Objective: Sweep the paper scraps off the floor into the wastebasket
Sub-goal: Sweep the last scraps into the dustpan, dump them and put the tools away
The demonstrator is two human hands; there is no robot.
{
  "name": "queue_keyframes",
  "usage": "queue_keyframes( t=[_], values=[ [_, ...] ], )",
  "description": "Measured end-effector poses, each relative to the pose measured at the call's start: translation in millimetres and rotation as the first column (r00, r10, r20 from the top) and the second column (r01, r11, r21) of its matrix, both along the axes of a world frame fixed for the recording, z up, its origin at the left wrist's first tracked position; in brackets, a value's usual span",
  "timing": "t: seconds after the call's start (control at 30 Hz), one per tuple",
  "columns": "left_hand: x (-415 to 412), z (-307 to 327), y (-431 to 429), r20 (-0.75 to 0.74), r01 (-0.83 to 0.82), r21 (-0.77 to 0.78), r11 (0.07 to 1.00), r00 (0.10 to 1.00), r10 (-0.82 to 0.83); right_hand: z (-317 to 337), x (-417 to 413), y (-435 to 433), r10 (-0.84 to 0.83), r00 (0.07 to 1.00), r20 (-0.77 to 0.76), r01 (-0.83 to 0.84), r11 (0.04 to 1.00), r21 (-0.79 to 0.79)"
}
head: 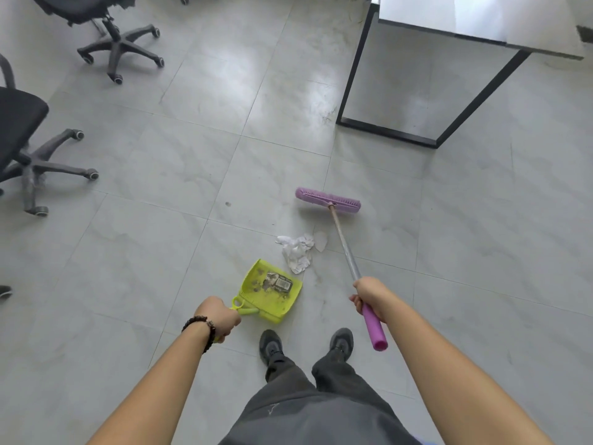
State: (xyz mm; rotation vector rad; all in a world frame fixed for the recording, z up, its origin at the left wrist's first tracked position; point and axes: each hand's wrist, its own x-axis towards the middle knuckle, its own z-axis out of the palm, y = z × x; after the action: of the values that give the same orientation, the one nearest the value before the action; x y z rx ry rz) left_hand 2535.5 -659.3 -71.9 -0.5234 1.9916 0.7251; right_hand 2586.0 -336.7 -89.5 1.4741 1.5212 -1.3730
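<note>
Broom (345, 248) is gripped by R hand (369, 295) at the upper end of its purple sleeve. Its long axis runs from the person fwd and slightly left, w/ the head (327, 200) set crosswise at the far end, beyond the paper scraps (298, 252). Scraps lie on the floor (160, 175) just left of the shaft, btw. head and dustpan (272, 303). Dustpan handle is clasped by L hand (221, 316); pan mouth is pointed fwd-right at the scraps, w/ a printed scrap (278, 282) inside. Hands are held well apart.
</note>
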Motion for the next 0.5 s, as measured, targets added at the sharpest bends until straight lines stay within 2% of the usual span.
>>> queue_keyframes(
  t=[0.2,0.3,0.4,0.5],
  values=[
    [8.9,-3.8,38.7,-0.045,-0.042,0.013,0.999,0.998,0.042,-6.8,12.4,-2.3,0.104,0.989,0.104,-0.095,0.992,-0.086],
    [0.0,-4.0,53.5,-0.059,-0.005,-0.009,1.0,0.998,0.005,-19.5,14.1,2.5,0.046,0.997,0.058,-0.039,0.991,-0.125],
    [-7.9,-4.0,60.5,-0.066,0.032,-0.046,0.998,0.997,-0.035,-32.8,8.2,4.0,-0.015,0.999,0.045,0.019,0.995,-0.097],
    [-16.9,-5.2,61.7,-0.065,0.048,-0.074,0.996,0.996,-0.053,-40.8,5.4,2.8,0.061,0.998,0.026,-0.06,0.997,-0.043]
  ],
)
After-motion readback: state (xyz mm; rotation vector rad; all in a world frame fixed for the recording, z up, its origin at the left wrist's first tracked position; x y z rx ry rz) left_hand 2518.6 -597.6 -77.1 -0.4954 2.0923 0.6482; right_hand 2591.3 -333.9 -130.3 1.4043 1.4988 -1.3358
